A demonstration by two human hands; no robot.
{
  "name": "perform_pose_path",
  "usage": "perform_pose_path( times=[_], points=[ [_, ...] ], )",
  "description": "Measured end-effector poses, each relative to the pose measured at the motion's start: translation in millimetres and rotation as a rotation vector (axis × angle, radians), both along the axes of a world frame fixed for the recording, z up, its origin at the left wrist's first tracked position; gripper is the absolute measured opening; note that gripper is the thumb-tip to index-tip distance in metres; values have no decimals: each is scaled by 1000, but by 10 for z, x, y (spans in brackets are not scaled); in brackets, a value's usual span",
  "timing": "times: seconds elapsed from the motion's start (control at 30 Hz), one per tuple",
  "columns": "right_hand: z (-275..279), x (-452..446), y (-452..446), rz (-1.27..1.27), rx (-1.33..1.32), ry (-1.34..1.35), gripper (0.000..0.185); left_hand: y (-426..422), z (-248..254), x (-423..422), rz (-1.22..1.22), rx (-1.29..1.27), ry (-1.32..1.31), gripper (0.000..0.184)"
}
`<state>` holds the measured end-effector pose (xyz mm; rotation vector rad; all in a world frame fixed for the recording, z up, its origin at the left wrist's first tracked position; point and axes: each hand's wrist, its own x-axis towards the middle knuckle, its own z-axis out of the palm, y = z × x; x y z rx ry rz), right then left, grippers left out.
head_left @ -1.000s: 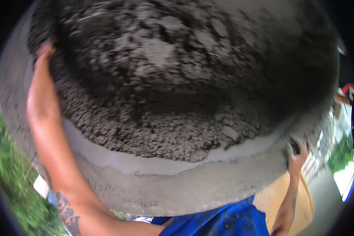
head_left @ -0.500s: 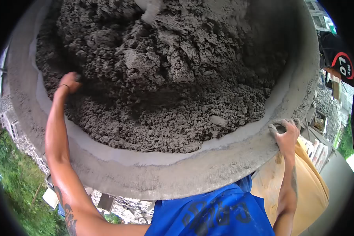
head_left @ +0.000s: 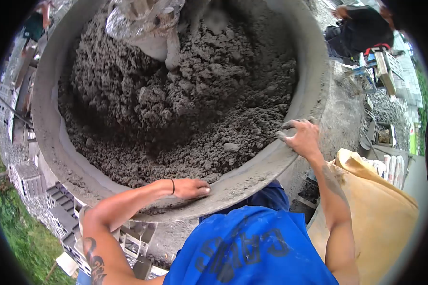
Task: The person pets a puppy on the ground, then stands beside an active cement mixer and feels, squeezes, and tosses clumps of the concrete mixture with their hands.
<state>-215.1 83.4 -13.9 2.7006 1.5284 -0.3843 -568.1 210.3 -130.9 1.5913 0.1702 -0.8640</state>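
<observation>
The concrete mixer drum (head_left: 252, 183) fills the middle of the head view, its wide rim coated in grey cement. Damp grey concrete mix (head_left: 185, 114) lies inside in coarse clumps. My left hand (head_left: 191, 188), a dark band at its wrist, rests on the near inner rim with fingers curled together; what they may hold is hidden. On the right side of the rim, my right hand (head_left: 303, 136) grips the edge, its cement-smeared thumb and forefinger curved over it. A cement-caked, pale mixing part (head_left: 150, 33) rises from the mix at the top.
A tan sack (head_left: 371, 213) stands at the right below my forearm. A person in dark clothes (head_left: 364, 31) is at the upper right, another person (head_left: 34, 26) at the upper left. Hollow blocks (head_left: 27, 178) and grass (head_left: 21, 228) lie to the left, gravel (head_left: 387, 114) to the right.
My left hand has come from inside the drum's left side to the near rim. The view has shifted, showing more ground at the right. My right hand stays on the rim.
</observation>
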Motion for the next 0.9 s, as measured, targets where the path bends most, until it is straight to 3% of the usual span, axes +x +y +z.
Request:
perform_pose_path(
  times=[0.07,0.13,0.2,0.23,0.27,0.33,0.37,0.4,0.43,0.47,0.5,0.6,0.67,0.8,0.9],
  points=[
    [10,-29,-96,-13,20,30,40,21,-194,42,-35,-50,108,57],
    [-54,15,-85,4,13,19,42,32,151,191,-70,120,119,55],
    [-64,11,-108,32,-2,-29,42,60,299,247,59,-10,403,53],
    [-55,-10,-110,47,18,-33,42,106,350,234,203,41,341,51],
    [-98,22,-142,56,33,-40,39,171,104,184,248,161,93,50],
    [-143,5,-135,62,61,-5,34,203,470,203,699,359,-67,49],
    [-78,-27,-128,40,67,28,31,60,233,132,888,580,-401,49],
    [-89,-34,-126,53,62,-2,30,-92,257,138,820,745,-434,46],
    [-85,-37,-132,60,58,-41,29,-198,411,148,410,604,-235,44],
    [-64,-45,-123,74,56,-42,29,-458,353,98,319,315,-153,49],
    [-64,-36,-136,95,50,-45,30,-566,324,103,334,405,-22,53],
    [-262,151,-192,185,48,-77,34,-459,193,149,368,337,-13,50],
    [-316,205,-179,251,-5,-138,32,-478,287,211,228,480,11,50],
    [-142,82,-37,362,-190,26,33,-441,438,253,266,552,25,47],
    [-271,218,80,615,-222,87,43,-527,744,142,656,485,-63,48]
  ],
)
